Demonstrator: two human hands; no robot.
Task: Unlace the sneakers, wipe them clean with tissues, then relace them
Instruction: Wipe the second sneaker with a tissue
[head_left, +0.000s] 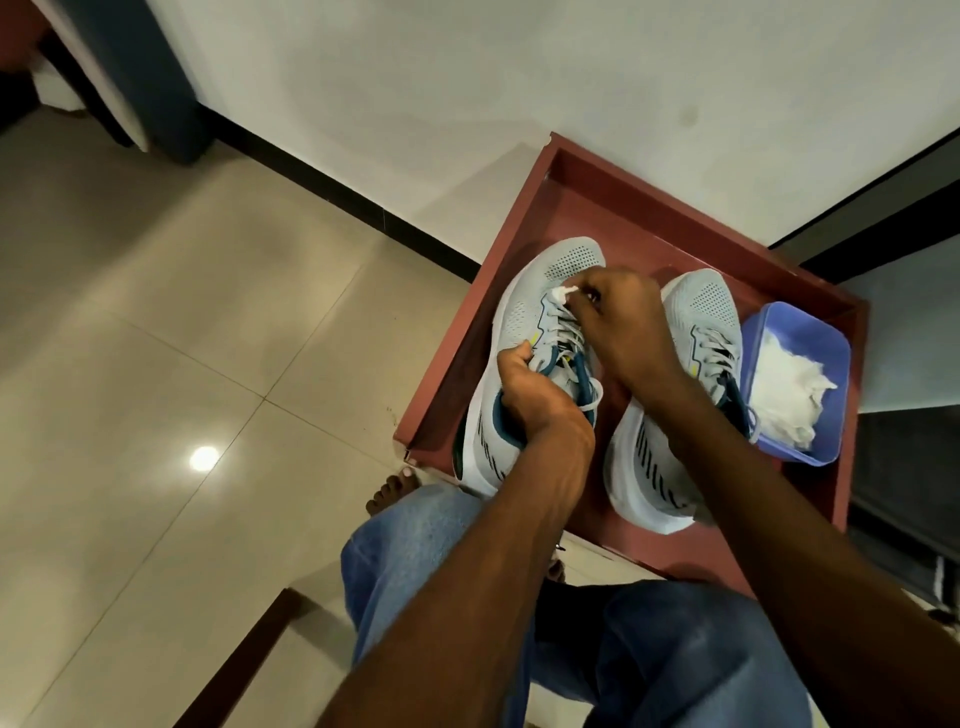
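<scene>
Two light grey sneakers with teal collars and white soles stand side by side on a reddish-brown tray (587, 187). My left hand (524, 387) grips the collar of the left sneaker (524, 306), which is laced. My right hand (623, 322) pinches a small white tissue wad (722, 292) against the top of that shoe's laces near the toe. The right sneaker (701, 306), also laced, stands untouched beside my right forearm. A purple tub (789, 322) with crumpled white tissues (789, 387) sits at the tray's right side.
The tray rests on a beige tiled floor (182, 312) against a white wall with a black skirting. My knees in blue jeans (415, 545) and bare toes are just below the tray. A dark wooden edge (244, 660) lies at lower left.
</scene>
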